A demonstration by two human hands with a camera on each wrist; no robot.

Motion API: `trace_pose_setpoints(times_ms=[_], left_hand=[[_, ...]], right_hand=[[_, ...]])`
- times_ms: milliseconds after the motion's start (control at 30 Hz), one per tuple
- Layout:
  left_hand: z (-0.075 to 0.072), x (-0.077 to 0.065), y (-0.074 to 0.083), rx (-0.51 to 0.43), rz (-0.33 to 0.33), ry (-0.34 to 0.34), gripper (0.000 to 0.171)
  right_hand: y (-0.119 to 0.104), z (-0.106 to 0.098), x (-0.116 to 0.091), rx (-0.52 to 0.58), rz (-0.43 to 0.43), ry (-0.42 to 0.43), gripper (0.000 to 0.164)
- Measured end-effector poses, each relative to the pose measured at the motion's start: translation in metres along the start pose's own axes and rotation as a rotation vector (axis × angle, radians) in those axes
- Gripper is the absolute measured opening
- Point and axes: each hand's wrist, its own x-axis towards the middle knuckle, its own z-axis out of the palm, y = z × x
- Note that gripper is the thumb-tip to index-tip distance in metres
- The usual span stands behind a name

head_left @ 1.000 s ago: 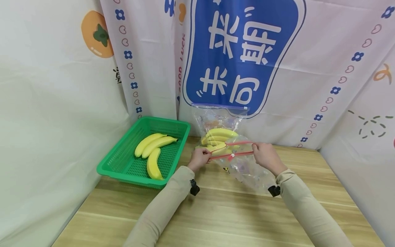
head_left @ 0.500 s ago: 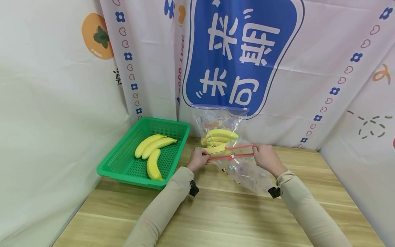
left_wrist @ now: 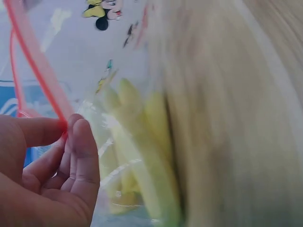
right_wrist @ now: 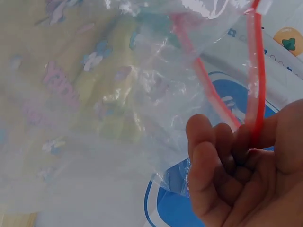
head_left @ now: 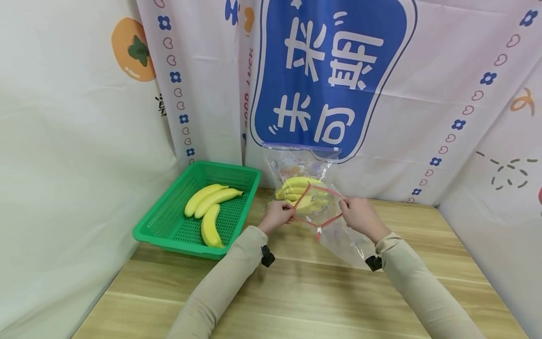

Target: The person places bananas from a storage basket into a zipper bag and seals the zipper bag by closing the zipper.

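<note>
A clear zip bag (head_left: 338, 235) with a red zip edge and small printed pictures is stretched between both hands. Its mouth gapes in a diamond shape. The left hand (head_left: 277, 215) pinches one side of the red edge, thumb against fingers, as the left wrist view shows. On the opposite side, the right hand (head_left: 362, 216) pinches the edge, its other fingers curled. Behind the mouth stands a second clear bag (head_left: 296, 162) with a purple zip, holding several bananas (head_left: 302, 182). Seen through plastic in the left wrist view are yellow bananas (left_wrist: 142, 151).
A green basket (head_left: 146, 230) stands on the wooden table (head_left: 296, 292) left of the hands, with three bananas (head_left: 211, 226) in it. A printed cloth (head_left: 423, 117) hangs behind the table. White cloth walls (head_left: 63, 165) close off both sides.
The red-edged mouth has widened from a narrow slit to a diamond. Both hands have moved slightly toward each other, still gripping the edge. The basket and its bananas have stayed put.
</note>
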Motion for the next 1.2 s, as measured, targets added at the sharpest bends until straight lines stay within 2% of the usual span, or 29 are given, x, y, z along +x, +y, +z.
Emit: trace_pose_setpoints(times_ms=[100,267,567,700,867,1033,1200], left_hand=[[-0.003,-0.003,0.014,-0.010,-0.016,-0.049,0.017],[-0.018,-0.004,0.033,-0.002,-0.063,-0.078,0.020],[-0.067,-0.001,0.063,0.066,-0.120,-0.138,0.027],[-0.090,0.002,0.069,0.101,-0.169,-0.150,0.029],[-0.126,0.008,0.065,0.107,-0.203,-0.168,0.035],[-0.160,0.014,0.049,0.144,-0.252,-0.197,0.042],[-0.182,0.016,0.034,0.182,-0.332,-0.203,0.048]], right_hand=[[-0.003,0.002,0.001,-0.014,-0.029,0.018,0.042],[-0.003,0.004,0.003,-0.039,-0.058,0.040,0.043],[0.000,0.005,0.001,-0.063,-0.075,0.089,0.043],[0.001,0.007,-0.001,-0.054,-0.074,0.090,0.044],[0.001,0.008,-0.001,-0.051,-0.077,0.086,0.042],[0.002,0.008,-0.001,-0.053,-0.086,0.086,0.041],[0.004,0.010,0.000,-0.058,-0.086,0.088,0.041]])
